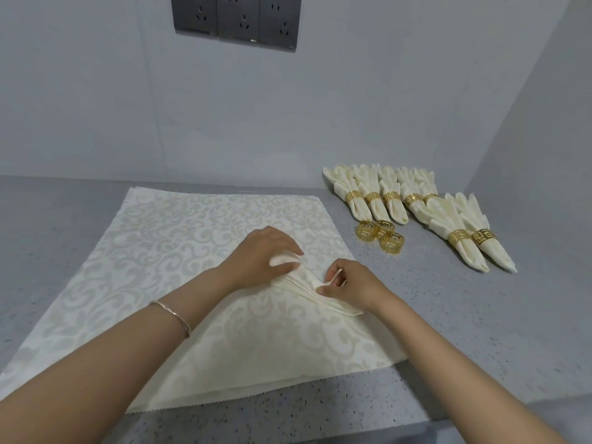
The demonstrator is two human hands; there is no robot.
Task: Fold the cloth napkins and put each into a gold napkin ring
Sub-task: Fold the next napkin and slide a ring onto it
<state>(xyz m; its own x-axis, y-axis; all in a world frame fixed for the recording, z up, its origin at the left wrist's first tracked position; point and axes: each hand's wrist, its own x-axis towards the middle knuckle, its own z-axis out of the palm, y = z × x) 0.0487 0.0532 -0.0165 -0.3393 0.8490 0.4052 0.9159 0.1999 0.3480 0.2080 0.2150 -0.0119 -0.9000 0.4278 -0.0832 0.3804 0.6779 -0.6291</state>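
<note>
Pleated napkin (298, 283): narrow accordion band on the flat napkin stack (179, 238), long axis running far-left to near-right.
Left hand (262, 256): grip pinches the band's bunched far end.
Right hand (350, 283): grip pinches the pleats toward the near end.
Loose gold rings (381, 236): three, fretwork metal, on the bench (464, 315) beyond the right hand, the nearer one.
Cloth: cream damask, soft, zigzag-cut edges.

Napkin stack (166, 251) on table (480, 331), centre-left; pleated napkin (304, 285) atop it, mid-frame. Loose rings (391, 241) just right of stack. Ringed napkins (394, 209) behind and right of rings. Sockets (235, 20) on wall, top centre.
</note>
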